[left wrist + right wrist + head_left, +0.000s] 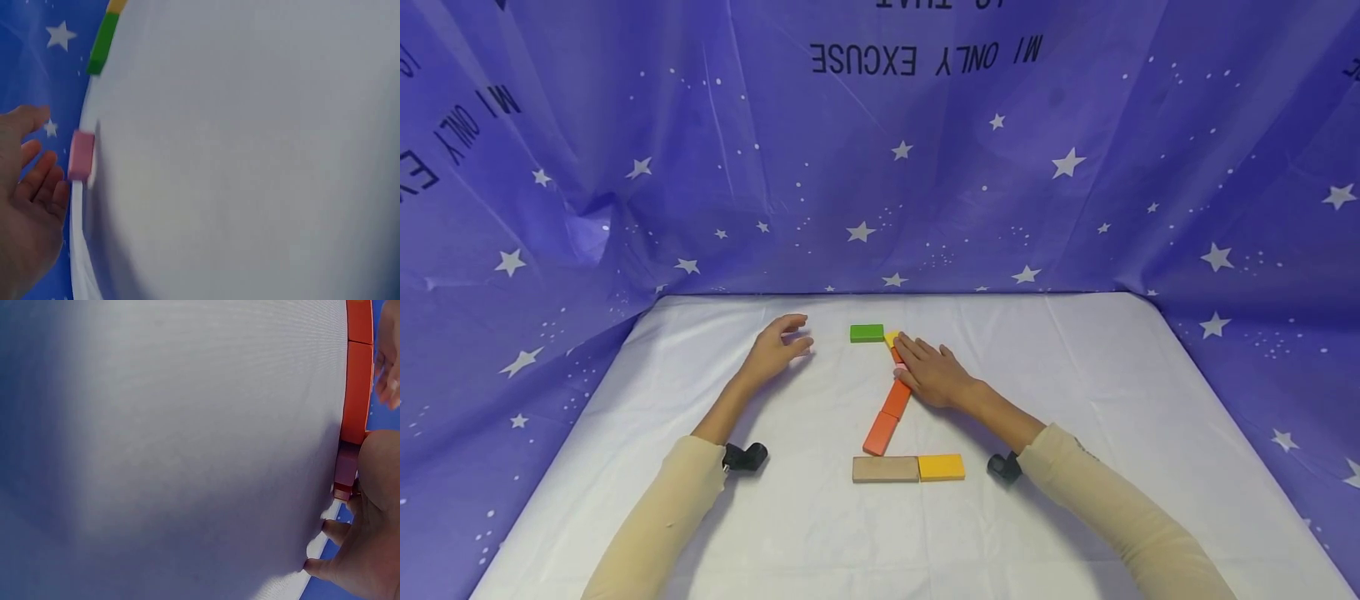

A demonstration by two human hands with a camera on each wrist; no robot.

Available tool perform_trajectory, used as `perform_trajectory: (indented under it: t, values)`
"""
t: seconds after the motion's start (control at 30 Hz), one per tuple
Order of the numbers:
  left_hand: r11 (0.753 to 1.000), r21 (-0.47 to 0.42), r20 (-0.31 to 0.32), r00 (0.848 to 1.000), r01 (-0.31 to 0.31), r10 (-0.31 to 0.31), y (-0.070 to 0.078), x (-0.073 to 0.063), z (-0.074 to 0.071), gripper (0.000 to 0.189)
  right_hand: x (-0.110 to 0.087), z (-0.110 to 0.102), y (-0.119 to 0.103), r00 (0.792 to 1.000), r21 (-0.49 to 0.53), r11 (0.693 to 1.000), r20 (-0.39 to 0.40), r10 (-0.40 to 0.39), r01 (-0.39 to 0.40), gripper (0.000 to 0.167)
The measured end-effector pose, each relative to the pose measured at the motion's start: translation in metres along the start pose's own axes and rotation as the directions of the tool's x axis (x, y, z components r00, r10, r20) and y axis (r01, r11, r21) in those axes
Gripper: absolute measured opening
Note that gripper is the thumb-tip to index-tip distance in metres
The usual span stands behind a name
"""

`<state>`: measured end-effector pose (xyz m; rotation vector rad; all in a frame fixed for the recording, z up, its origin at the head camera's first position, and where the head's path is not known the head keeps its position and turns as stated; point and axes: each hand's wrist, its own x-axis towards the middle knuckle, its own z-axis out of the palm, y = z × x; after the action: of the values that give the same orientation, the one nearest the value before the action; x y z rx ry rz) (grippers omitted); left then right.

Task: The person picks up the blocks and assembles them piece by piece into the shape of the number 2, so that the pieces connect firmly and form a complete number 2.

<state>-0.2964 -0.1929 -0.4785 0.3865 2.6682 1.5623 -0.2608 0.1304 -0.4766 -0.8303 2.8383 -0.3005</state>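
Observation:
A slanted and bent row of flat blocks runs across the white table. My right hand (936,372) lies over its upper part, fingers straight, thumb at a pink block (902,368). Around that hand show a yellow block (891,338), an orange block (896,355) and a longer orange block (897,400). To the left, my left hand (778,348) hovers low with fingers loosely bent and thumb apart. Just beyond its fingertips, the left wrist view has another pink block (81,156); in the head view the hand hides it. A green block (867,333) lies between the hands.
A red-orange block (880,433) ends the slanted row. Nearer, a brown block (885,470) and a deeper yellow block (942,467) lie end to end. A purple star-patterned curtain (820,183) rises behind the table (805,542). Black wrist mounts (747,457) hang at both sleeves.

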Motion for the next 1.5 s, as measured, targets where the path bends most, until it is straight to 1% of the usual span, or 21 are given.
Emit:
perform_trajectory:
  t: [0.07,0.17,0.3,0.43,0.53,0.67,0.77,0.87,1.0,1.1,1.37,1.5]
  values:
    - [0.999,0.041,-0.001,1.000,-0.002,0.002,-0.006,-0.004,-0.006,0.055,0.000,0.000,0.000,1.000,0.004,1.000,-0.003,-0.003,0.003,0.063]
    - [0.996,0.084,-0.002,1.000,0.012,-0.012,-0.014,-0.008,-0.012,0.056,0.000,0.001,0.001,1.000,0.005,1.000,-0.010,-0.008,0.008,0.063]
    - [0.995,0.101,-0.006,1.000,0.023,-0.023,-0.020,-0.011,-0.016,0.055,0.000,0.004,0.004,1.000,0.005,1.000,-0.025,-0.015,0.015,0.062]
    - [0.994,0.108,-0.008,1.000,0.015,-0.014,-0.022,-0.011,-0.016,0.054,0.000,0.004,0.004,0.999,0.011,1.000,-0.031,-0.018,0.018,0.062]
    - [0.989,0.150,-0.006,1.000,-0.001,0.002,-0.024,-0.010,-0.014,0.052,0.000,0.003,0.003,1.000,0.006,1.000,-0.022,-0.012,0.013,0.063]
    - [0.975,0.219,-0.002,0.999,-0.040,0.042,-0.027,-0.008,-0.013,0.046,-0.001,0.001,0.002,1.000,-0.004,1.000,-0.013,-0.007,0.006,0.063]
    - [0.969,0.236,-0.002,0.997,-0.074,0.077,-0.028,-0.006,-0.012,0.042,-0.001,0.001,0.001,1.000,-0.007,1.000,-0.017,-0.008,0.008,0.063]
    - [0.969,0.232,-0.006,0.996,-0.083,0.087,-0.029,-0.006,-0.012,0.041,-0.001,0.001,0.001,1.000,-0.005,1.000,-0.019,-0.008,0.008,0.063]
    - [0.977,0.205,-0.021,0.998,-0.058,0.064,-0.028,-0.007,-0.011,0.043,-0.001,0.002,0.002,1.000,-0.002,1.000,-0.016,-0.005,0.005,0.063]
    - [0.981,0.187,-0.029,0.998,-0.051,0.057,-0.026,-0.008,-0.011,0.044,-0.001,0.001,0.002,1.000,0.002,1.000,-0.015,-0.007,0.007,0.063]
    - [0.987,0.153,-0.052,0.997,-0.053,0.061,-0.023,-0.006,-0.009,0.039,-0.002,-0.001,0.000,1.000,0.007,1.000,-0.018,-0.012,0.013,0.062]
    - [0.987,0.151,-0.048,0.996,-0.062,0.070,-0.020,-0.003,-0.006,0.039,-0.002,-0.001,0.000,1.000,0.004,1.000,-0.012,-0.011,0.011,0.062]
